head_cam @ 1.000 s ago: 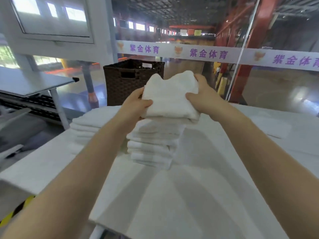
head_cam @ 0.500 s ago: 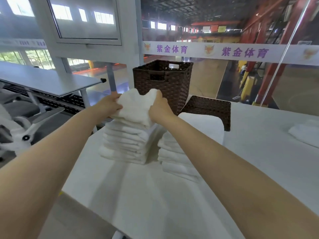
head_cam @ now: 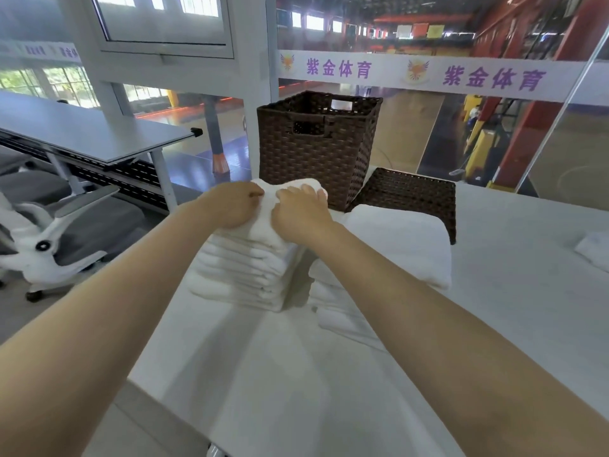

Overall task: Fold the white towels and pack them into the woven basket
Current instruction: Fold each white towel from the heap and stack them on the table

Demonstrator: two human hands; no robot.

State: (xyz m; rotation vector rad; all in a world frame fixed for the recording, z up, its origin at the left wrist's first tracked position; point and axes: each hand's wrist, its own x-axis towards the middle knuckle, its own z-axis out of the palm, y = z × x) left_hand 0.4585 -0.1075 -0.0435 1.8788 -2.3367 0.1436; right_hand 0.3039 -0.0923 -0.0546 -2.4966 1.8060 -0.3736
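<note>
A towel stack [head_cam: 244, 275] sits near the surface's [head_cam: 514, 311] left edge, a second stack [head_cam: 398, 245] just right of it. The basket [head_cam: 313, 153] stands behind them, its lid [head_cam: 408, 196] at its right.

Your way to the woven basket [head_cam: 318, 150] runs over the left towel stack [head_cam: 245, 268], which stands just in front of its near wall. The basket's top is open. To its right, the flat woven lid [head_cam: 408, 196] and the second towel stack [head_cam: 392, 252] crowd the table [head_cam: 514, 291]; farther right lies bare cloth.
</note>
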